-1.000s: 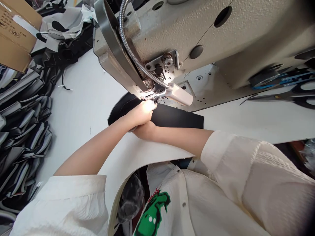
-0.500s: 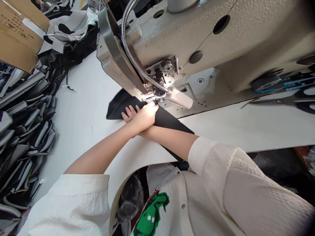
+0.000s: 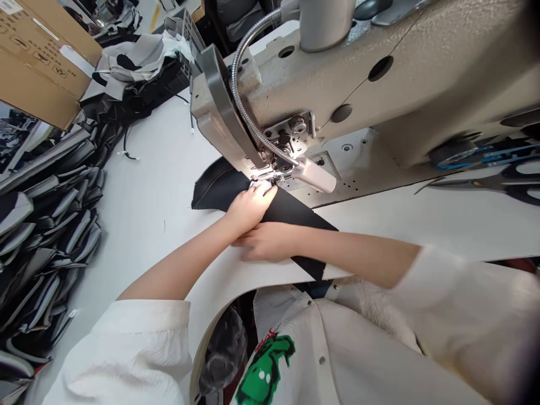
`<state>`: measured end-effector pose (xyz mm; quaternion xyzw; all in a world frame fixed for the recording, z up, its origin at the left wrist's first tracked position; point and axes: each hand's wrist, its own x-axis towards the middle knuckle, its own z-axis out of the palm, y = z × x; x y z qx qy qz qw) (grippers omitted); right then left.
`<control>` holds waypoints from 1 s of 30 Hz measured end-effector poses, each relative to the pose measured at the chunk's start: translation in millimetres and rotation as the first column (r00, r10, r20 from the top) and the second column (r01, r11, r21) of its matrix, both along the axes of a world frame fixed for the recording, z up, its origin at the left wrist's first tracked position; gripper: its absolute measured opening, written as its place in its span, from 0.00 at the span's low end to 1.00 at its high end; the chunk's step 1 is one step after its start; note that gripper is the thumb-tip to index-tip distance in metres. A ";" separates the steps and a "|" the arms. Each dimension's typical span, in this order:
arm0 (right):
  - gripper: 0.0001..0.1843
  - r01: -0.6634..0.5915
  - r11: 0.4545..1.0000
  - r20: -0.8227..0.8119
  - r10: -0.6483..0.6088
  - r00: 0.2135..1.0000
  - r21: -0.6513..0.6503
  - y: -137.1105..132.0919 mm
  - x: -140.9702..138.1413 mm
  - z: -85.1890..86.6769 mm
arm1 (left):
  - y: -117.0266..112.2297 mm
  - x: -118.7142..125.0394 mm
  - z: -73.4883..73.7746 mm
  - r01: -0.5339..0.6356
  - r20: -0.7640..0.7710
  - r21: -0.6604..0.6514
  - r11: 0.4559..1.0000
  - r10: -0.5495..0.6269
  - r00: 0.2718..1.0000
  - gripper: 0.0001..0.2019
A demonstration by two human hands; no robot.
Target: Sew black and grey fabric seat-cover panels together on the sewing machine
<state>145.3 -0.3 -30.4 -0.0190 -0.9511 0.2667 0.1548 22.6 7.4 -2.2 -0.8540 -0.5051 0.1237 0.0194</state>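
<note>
A black fabric piece (image 3: 217, 188) with a light stitched edge lies on the white table (image 3: 147, 185) under the presser foot (image 3: 270, 177) of a beige sewing machine (image 3: 337, 84). My left hand (image 3: 248, 205) rests on the fabric with bent fingers, its fingertips pressing the cloth right at the presser foot. My right hand (image 3: 265, 242) lies flat and slightly blurred just behind the left one, fingers stretched out over the fabric's near part close to the table's curved front edge. A small white lamp (image 3: 316, 174) on a flexible metal neck lights the needle area.
Stacks of black and grey cut pieces (image 3: 42, 225) fill the left side. A cardboard box (image 3: 37, 56) sits at the top left, with loose grey and black fabric (image 3: 135, 67) behind the table. Scissors (image 3: 506, 183) lie at the right beside the machine base.
My right hand has slid out from under the left forearm toward the table's front edge. The black piece has turned, its near end now hanging over the edge. The left hand stayed by the presser foot.
</note>
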 end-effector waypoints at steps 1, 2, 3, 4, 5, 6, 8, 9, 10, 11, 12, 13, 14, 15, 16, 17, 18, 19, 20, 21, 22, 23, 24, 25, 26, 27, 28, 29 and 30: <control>0.19 -0.030 0.999 0.006 0.030 1.000 0.042 3.8 20.9 -3.3 | -1.4 -4.3 5.1 0.000 -0.087 -0.004 1.000 -0.001 0.996 0.29; 0.19 -0.041 0.994 0.013 0.040 0.999 0.100 9.1 39.3 -6.9 | -2.5 -8.2 10.7 0.005 -0.164 -0.018 1.000 -0.008 0.986 0.30; 0.20 -0.033 0.986 0.022 0.030 0.999 0.166 14.9 53.7 -10.5 | -3.0 -11.1 16.9 0.004 -0.225 -0.049 0.999 -0.014 0.974 0.32; 0.20 -0.008 0.973 0.031 0.001 1.000 0.230 19.6 63.0 -13.9 | -2.7 -12.6 23.9 -0.013 -0.258 -0.101 0.995 -0.013 0.966 0.33; 0.22 0.030 0.958 0.041 -0.043 0.998 0.285 22.2 66.6 -16.8 | -1.6 -12.4 31.4 -0.048 -0.275 -0.165 0.985 0.001 0.961 0.34; 0.25 0.073 0.944 0.053 -0.095 0.994 0.323 21.9 64.8 -18.9 | 0.4 -10.4 39.3 -0.093 -0.283 -0.237 0.967 0.023 0.959 0.36; 0.34 0.168 0.924 0.079 -0.207 0.975 0.343 12.5 48.4 -20.8 | 6.0 -1.8 54.5 -0.181 -0.286 -0.369 0.912 0.075 0.955 0.38; 0.37 0.234 0.911 0.090 -0.279 0.956 0.338 4.6 36.5 -20.4 | 9.0 3.7 61.0 -0.216 -0.288 -0.418 0.882 0.097 0.953 0.39; 0.40 0.305 0.894 0.099 -0.353 0.930 0.327 -4.3 23.9 -19.5 | 11.9 9.3 66.1 -0.248 -0.297 -0.458 0.854 0.116 0.948 0.39; 0.41 0.363 0.877 0.109 -0.413 0.904 0.315 -13.3 11.8 -18.3 | 14.5 14.3 69.7 -0.277 -0.309 -0.489 0.827 0.132 0.942 0.38; 0.41 0.403 0.864 0.123 -0.455 0.882 0.303 -21.7 1.1 -17.1 | 16.6 18.4 71.6 -0.302 -0.319 -0.514 0.803 0.148 0.936 0.38; 0.41 0.421 0.859 0.143 -0.474 0.869 0.290 -28.9 -8.0 -16.2 | 18.2 21.4 71.9 -0.321 -0.320 -0.531 0.784 0.165 0.933 0.38; 0.40 0.423 0.863 0.166 -0.476 0.863 0.275 -34.8 -15.4 -15.6 | 19.4 23.0 70.8 -0.336 -0.313 -0.551 0.764 0.183 0.932 0.38; 0.40 0.416 0.873 0.188 -0.467 0.864 0.255 -39.2 -21.5 -15.6 | 20.2 23.6 68.4 -0.346 -0.299 -0.569 0.746 0.203 0.932 0.38; 0.40 0.404 0.886 0.210 -0.450 0.868 0.229 -42.2 -26.5 -15.8 | 20.7 23.3 65.0 -0.350 -0.279 -0.590 0.728 0.223 0.934 0.39; 0.40 0.394 0.899 0.233 -0.432 0.872 0.192 -44.0 -31.0 -16.3 | 20.8 22.4 60.8 -0.356 -0.260 -0.607 0.711 0.246 0.934 0.39; 0.40 0.390 0.909 0.256 -0.416 0.873 0.146 -45.1 -35.1 -16.8 | 20.4 21.1 56.1 -0.352 -0.232 -0.620 0.701 0.265 0.936 0.39; 0.40 0.394 0.914 0.281 -0.404 0.871 0.093 -45.7 -39.1 -17.1 | 19.7 19.7 51.0 -0.332 -0.188 -0.629 0.703 0.276 0.943 0.39; 0.38 0.398 0.916 0.303 -0.391 0.869 0.040 -46.2 -42.8 -17.1 | 18.4 18.3 45.8 -0.292 -0.124 -0.629 0.721 0.278 0.953 0.38; 0.36 0.401 0.916 0.318 -0.378 0.870 -0.007 -47.1 -46.3 -16.8 | 16.7 17.2 40.9 -0.239 -0.048 -0.624 0.744 0.269 0.962 0.37; 0.34 0.396 0.917 0.318 -0.363 0.876 -0.042 -48.5 -49.3 -16.5 | 14.5 16.3 36.5 -0.183 0.033 -0.614 0.767 0.257 0.966 0.37; 0.33 0.380 0.923 0.298 -0.347 0.889 -0.057 -50.5 -51.8 -16.1 | 11.9 15.9 32.9 -0.136 0.109 -0.596 0.791 0.248 0.963 0.36; 0.31 0.347 0.937 0.261 -0.323 0.910 -0.050 -53.0 -53.8 -16.0 | 9.0 15.8 30.4 -0.105 0.169 -0.576 0.810 0.244 0.955 0.36; 0.30 0.302 0.953 0.220 -0.289 0.932 -0.028 -55.7 -55.3 -16.4 | 6.0 16.1 28.8 -0.100 0.197 -0.551 0.828 0.246 0.949 0.36; 0.29 0.262 0.965 0.190 -0.256 0.948 -0.006 -58.1 -56.5 -17.2 | 2.9 16.7 28.2 -0.111 0.200 -0.524 0.844 0.249 0.948 0.36; 0.28 0.240 0.971 0.184 -0.236 0.954 0.003 -60.0 -57.5 -18.4 | 0.0 17.4 28.3 -0.132 0.179 -0.500 0.856 0.251 0.951 0.37; 0.28 0.234 0.972 0.198 -0.228 0.953 -0.008 -60.8 -58.6 -20.0 | -2.8 18.2 28.7 -0.157 0.141 -0.478 0.864 0.252 0.957 0.37; 0.28 0.247 0.968 0.224 -0.233 0.946 -0.034 -60.2 -59.8 -21.7 | -5.2 18.8 29.0 -0.178 0.098 -0.466 0.867 0.250 0.963 0.36; 0.28 0.276 0.959 0.249 -0.252 0.935 -0.066 -58.2 -61.2 -23.3 | -7.3 19.2 28.9 -0.193 0.064 -0.457 0.868 0.249 0.966 0.35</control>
